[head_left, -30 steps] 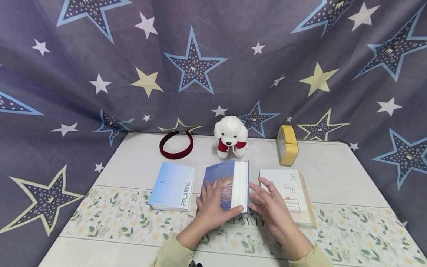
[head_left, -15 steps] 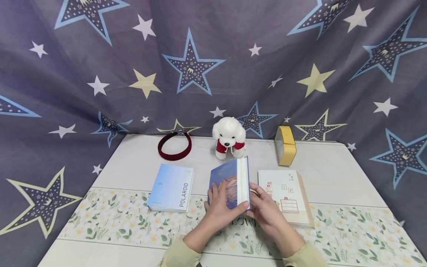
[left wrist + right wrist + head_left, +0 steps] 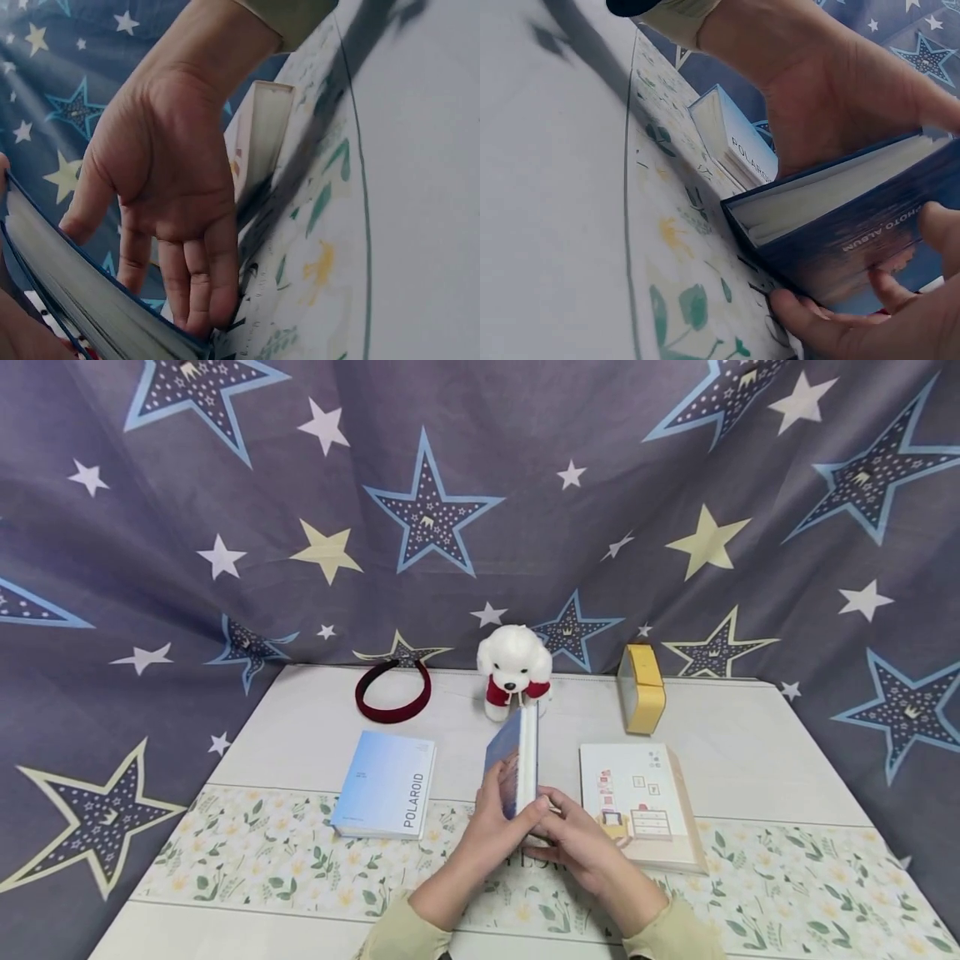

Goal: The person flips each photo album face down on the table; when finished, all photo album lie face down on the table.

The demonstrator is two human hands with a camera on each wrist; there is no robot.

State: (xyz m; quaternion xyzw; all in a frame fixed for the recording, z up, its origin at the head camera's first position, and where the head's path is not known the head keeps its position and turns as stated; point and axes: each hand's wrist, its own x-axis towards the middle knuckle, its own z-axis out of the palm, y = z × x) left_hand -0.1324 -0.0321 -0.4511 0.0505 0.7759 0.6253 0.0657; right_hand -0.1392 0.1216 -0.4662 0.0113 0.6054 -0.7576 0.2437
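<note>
Between the hands, a blue photo album point(image 3: 527, 760) stands steeply on edge, its white pages facing up. My left hand point(image 3: 491, 831) grips it, fingers on the left cover and thumb over the near page edge. On the other side my right hand point(image 3: 581, 847) touches the album with its fingertips. The left wrist view shows this right hand point(image 3: 169, 161) with fingers extended along the cover. In the right wrist view the album's front cover point(image 3: 855, 255) reads "PHOTO ALBUM"; part of the left hand point(image 3: 840, 105) is hidden behind it.
A blue "POLAROID" album point(image 3: 386, 785) lies left, and a white illustrated album point(image 3: 637, 793) right. Behind stand a dark red headband point(image 3: 393, 714), a white plush dog point(image 3: 515, 656) and a yellow box-like object point(image 3: 645, 689). A starry curtain point(image 3: 480, 552) hangs behind the table.
The photo album has tipped up from lying nearly flat to steeply on edge. My right hand has moved left from beside it to touch its right side.
</note>
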